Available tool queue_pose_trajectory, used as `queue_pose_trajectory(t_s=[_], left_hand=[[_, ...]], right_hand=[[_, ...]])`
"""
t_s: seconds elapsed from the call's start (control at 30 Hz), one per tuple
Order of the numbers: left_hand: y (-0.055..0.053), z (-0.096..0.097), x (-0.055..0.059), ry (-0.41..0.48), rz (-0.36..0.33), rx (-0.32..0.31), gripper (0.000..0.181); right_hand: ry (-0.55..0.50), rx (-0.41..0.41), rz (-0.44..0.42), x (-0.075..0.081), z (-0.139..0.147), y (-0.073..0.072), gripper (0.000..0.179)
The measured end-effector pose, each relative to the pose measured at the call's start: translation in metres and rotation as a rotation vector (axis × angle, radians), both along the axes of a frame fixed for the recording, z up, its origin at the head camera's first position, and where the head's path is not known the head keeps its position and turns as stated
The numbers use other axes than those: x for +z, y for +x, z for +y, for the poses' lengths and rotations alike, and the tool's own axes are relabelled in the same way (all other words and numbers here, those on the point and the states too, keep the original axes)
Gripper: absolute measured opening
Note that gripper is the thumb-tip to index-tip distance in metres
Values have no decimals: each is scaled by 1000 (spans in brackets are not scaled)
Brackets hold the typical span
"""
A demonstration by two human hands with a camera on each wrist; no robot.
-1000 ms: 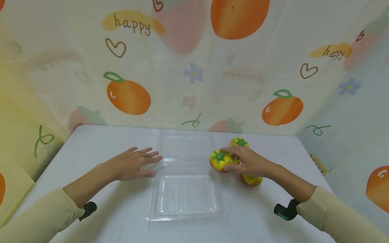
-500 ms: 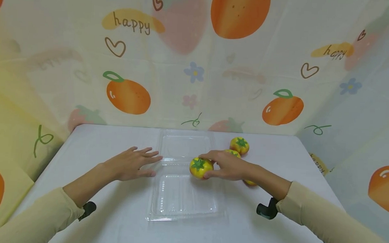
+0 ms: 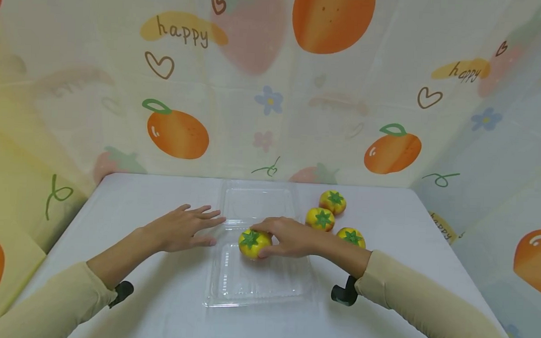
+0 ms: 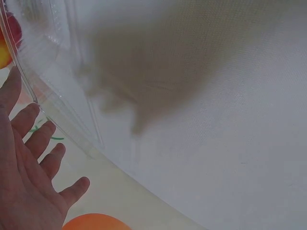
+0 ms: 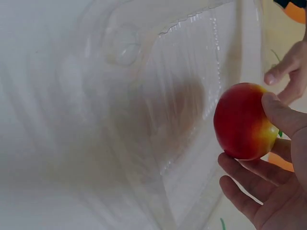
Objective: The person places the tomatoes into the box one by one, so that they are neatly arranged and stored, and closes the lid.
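Between thumb and fingers, my right hand [image 3: 290, 237] grips a round yellow-and-red fruit [image 3: 251, 244] with a green star-shaped leaf top. It holds the fruit over the near half of an opened clear plastic clamshell box [image 3: 259, 299]. From below, in the right wrist view, the fruit's red underside [image 5: 240, 122] shows above the ribbed tray [image 5: 163, 120]. My left hand [image 3: 183, 230] has its fingers spread at the box's left side, fingertips right by the hinge edge, and grasps nothing. In the left wrist view its palm [image 4: 29, 177] faces the box.
To the right of the box are three similar fruits: one at the back [image 3: 333, 202], one in the middle [image 3: 320, 219] and one partly behind the right forearm [image 3: 352, 236]. The box's lid half [image 3: 260, 203] lies flat toward the printed curtain [image 3: 262, 139] behind the white table [image 3: 140, 194].
My right hand has carried the fruit leftward from beside the other fruits to over the box's near half. The left hand has stayed in place.
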State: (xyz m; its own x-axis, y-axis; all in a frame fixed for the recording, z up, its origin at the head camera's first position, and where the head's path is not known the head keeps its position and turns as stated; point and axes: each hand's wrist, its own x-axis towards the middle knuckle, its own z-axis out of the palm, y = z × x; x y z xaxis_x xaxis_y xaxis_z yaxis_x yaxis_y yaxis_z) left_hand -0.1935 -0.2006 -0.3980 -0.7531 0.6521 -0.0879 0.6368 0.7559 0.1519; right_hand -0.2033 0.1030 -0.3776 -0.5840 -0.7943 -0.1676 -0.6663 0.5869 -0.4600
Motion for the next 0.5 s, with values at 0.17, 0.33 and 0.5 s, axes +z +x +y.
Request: queue_pose_trajectory(t_s=[0.17, 0.33, 0.5], left_hand=[[0, 0, 1, -3, -5, 1, 59], [0, 0, 1, 3, -6, -2, 59], [1, -1, 2, 0, -3, -2, 59]], right_hand=[[2, 27, 17, -8, -13, -1, 60], [32, 51, 39, -14, -23, 0, 61], [57, 62, 47, -17, -32, 2, 61]])
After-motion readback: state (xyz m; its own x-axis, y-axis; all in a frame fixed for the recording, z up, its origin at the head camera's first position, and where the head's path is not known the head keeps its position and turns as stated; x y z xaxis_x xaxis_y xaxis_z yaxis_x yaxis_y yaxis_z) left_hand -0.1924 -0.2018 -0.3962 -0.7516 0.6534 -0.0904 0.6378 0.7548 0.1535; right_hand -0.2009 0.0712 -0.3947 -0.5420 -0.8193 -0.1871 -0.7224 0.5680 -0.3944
